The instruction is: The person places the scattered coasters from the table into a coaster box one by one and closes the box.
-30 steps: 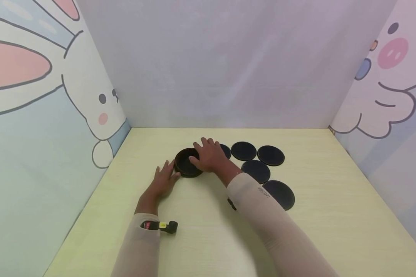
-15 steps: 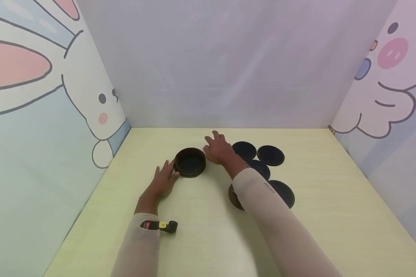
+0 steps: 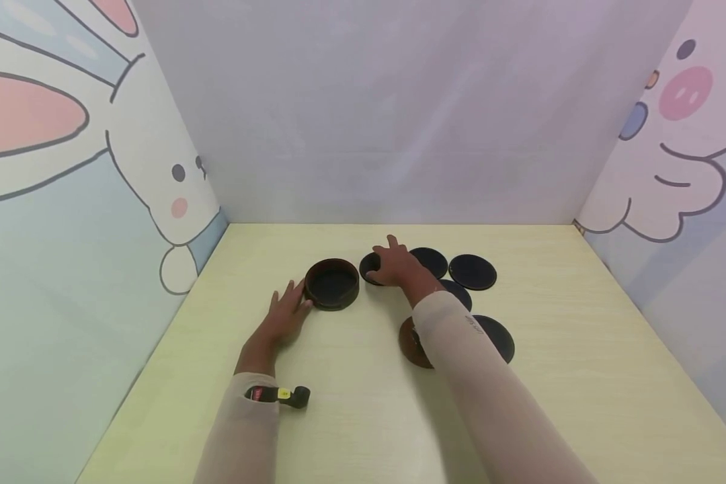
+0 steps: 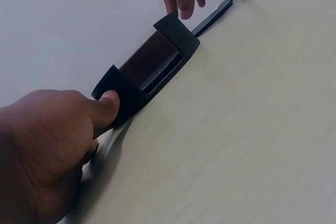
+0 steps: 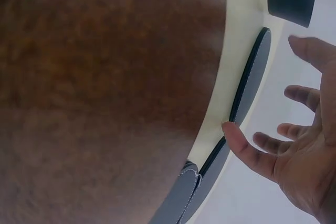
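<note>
A dark round coaster holder (image 3: 337, 306) sits upright on the table, a cutout in its side wall (image 4: 186, 39) showing in the left wrist view. My left hand (image 3: 286, 319) rests against its left side, fingers mostly straight, thumb on the near wall. To the right of the holder lies a black round coaster (image 3: 369, 266), with my right hand (image 3: 397, 263) spread over it and partly covering it. In the right wrist view, the fingers (image 5: 247, 150) are apart, one fingertip right at the edge of a flat coaster (image 5: 253, 74).
More black coasters lie flat at the right, among them a back one (image 3: 473, 271) and a nearer one (image 3: 497, 339). A brown disc (image 3: 413, 343) shows partly beneath the right sleeve (image 3: 460, 349). Printed walls (image 3: 363, 121) enclose the table (image 3: 351, 403).
My right hand has moved right from over the holder's rim to the coaster beside it, uncovering the holder's inside. More of the brown disc shows. The left hand has stayed put.
</note>
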The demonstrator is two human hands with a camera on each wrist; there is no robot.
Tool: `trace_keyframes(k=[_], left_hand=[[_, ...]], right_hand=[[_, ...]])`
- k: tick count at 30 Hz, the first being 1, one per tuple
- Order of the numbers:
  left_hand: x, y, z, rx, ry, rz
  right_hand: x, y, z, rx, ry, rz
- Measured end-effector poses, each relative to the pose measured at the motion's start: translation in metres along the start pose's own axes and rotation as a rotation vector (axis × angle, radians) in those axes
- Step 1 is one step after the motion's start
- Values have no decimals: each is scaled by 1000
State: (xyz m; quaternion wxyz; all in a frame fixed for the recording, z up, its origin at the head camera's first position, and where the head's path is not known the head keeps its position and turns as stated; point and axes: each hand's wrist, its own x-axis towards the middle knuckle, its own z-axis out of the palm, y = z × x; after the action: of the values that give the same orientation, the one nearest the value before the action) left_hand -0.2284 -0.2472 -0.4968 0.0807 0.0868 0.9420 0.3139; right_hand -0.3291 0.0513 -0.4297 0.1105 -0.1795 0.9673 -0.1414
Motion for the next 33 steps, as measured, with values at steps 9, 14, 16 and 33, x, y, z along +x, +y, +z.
trace_keyframes(k=[9, 14, 16, 33], left_hand=[[0, 3, -1, -10, -9, -31], [0, 3, -1, -18, -12, -47], [2, 2, 0, -13, -15, -43], [2, -2, 1, -29, 5, -21]], right_hand=[[3, -7, 6, -8, -45, -7], [5, -12, 6, -8, -67, -11], [4, -13, 5, 0, -87, 0], [12, -8, 10, -7, -147, 29]])
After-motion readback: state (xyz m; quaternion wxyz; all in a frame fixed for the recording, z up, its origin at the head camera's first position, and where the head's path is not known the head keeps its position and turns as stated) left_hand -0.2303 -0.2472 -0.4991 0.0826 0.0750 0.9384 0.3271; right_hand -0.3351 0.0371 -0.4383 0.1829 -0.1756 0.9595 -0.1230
